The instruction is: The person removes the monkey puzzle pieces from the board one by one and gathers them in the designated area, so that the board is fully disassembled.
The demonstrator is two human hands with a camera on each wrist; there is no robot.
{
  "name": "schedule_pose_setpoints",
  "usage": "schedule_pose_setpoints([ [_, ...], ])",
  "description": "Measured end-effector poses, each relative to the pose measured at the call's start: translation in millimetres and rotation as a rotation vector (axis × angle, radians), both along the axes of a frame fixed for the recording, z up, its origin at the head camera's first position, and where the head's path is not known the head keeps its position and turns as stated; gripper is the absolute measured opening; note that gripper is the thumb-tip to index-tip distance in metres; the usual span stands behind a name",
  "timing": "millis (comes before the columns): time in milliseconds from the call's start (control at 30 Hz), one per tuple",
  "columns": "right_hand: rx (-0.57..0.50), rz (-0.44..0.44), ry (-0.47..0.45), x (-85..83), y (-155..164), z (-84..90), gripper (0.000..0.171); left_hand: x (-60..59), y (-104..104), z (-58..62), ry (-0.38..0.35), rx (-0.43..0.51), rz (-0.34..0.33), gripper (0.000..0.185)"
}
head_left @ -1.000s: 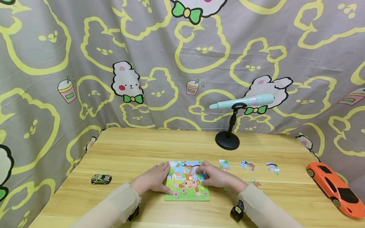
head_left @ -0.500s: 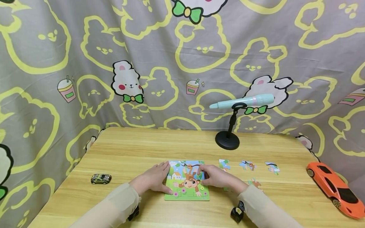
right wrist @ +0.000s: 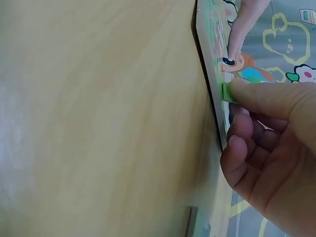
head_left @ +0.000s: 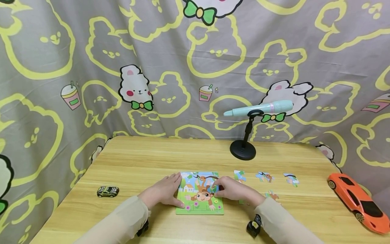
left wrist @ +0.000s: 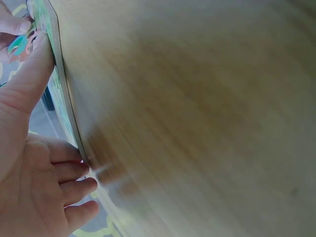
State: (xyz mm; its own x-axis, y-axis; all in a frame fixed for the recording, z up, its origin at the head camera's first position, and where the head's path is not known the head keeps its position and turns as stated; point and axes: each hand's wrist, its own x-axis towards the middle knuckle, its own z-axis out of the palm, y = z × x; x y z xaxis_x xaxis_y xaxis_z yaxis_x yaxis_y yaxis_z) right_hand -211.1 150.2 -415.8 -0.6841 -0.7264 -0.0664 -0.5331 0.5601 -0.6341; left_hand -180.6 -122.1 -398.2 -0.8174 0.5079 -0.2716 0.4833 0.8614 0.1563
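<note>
A monkey picture puzzle board (head_left: 198,203) lies flat on the wooden table (head_left: 170,152) in front of me. My left hand (head_left: 170,190) rests on its left edge with the fingers straight and the thumb (left wrist: 30,74) lying along the board's rim (left wrist: 55,59). My right hand (head_left: 217,190) is at the board's right side, fingers curled. Its thumb (right wrist: 266,96) and fingers pinch a green-edged puzzle piece (right wrist: 226,92) against the board's edge (right wrist: 210,74). Loose pieces (head_left: 264,177) lie to the right of the board.
A toy microphone (head_left: 259,108) sits on a black stand (head_left: 242,150) behind the pieces. An orange toy car (head_left: 359,202) is at the table's right edge, a small dark car (head_left: 108,191) at the left. A patterned cloth hangs behind.
My right hand has slid a little toward me along the board's right side with the piece. The left hand has stayed put.
</note>
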Motion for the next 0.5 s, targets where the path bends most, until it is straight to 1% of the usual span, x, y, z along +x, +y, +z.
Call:
schedule_pose_setpoints([
  [67, -0.007, 0.011, -0.005, -0.2, 1, 0.5, 0.009, -0.2, 0, -0.1, 0.001, -0.001, -0.002, 0.101],
  [133, -0.02, 0.009, -0.016, 0.0, 4, 0.7, 0.007, -0.4, 0, -0.4, 0.002, -0.003, -0.003, 0.102],
  [233, -0.064, -0.028, -0.042, 1.3, 9, 0.2, 0.003, -0.8, 0, -1.5, 0.004, -0.002, -0.003, 0.102],
  [333, -0.13, -0.095, -0.067, 4.1, 15, 2.2, 0.013, -0.8, 0, -2.2, 0.001, 0.005, 0.003, 0.102],
  [433, -0.193, -0.122, -0.066, 4.5, 24, 4.4, 0.018, -0.8, 0, -2.4, -0.001, 0.008, 0.006, 0.102],
  [500, -0.217, -0.128, -0.051, 3.5, 31, 5.3, 0.019, -0.7, 0, -2.4, 0.0, 0.005, 0.005, 0.102],
])
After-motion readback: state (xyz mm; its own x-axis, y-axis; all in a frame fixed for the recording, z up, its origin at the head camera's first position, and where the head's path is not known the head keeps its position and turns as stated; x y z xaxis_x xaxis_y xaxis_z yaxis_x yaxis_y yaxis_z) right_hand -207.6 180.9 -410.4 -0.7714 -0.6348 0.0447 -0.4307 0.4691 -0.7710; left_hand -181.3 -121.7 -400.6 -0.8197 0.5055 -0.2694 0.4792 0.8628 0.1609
